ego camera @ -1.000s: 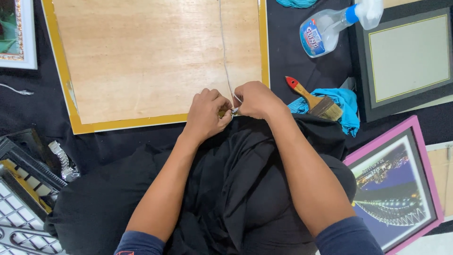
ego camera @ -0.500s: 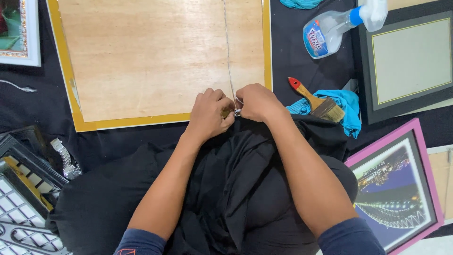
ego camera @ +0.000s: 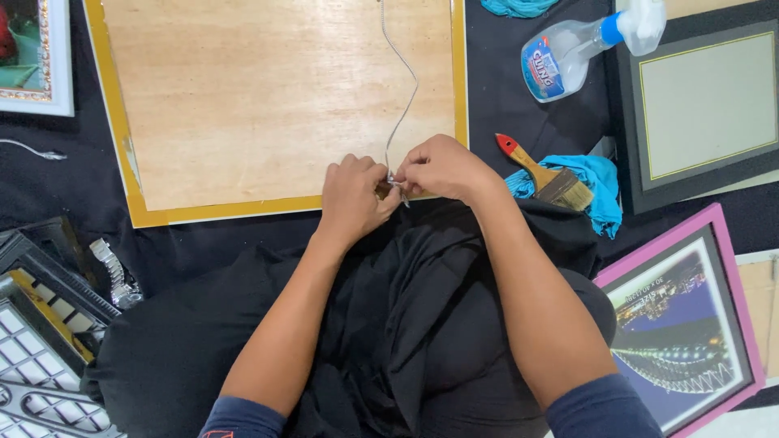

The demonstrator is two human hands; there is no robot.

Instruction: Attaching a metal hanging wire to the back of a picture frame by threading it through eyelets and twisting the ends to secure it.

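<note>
A large picture frame with a yellow-gold border and a smooth, pale plywood backing (ego camera: 268,97) is laid face down on a black cloth-covered tabletop (ego camera: 495,89). A thin, wavy silver wire (ego camera: 403,97) is run down the backing to the frame's lower edge, where its end is pinched between the two hands. The left hand (ego camera: 353,195) and the right hand (ego camera: 442,169) are both curled nearly closed, fingertips meeting at a small metal fitting on the wire's end; what exactly is gripped cannot be made out. Just right of the right hand, a bristle brush with a wooden handle and red tip (ego camera: 544,172) is rested on a crumpled teal cloth (ego camera: 596,182). A clear plastic spray bottle (ego camera: 580,49) is laid on its side beyond them.
</note>
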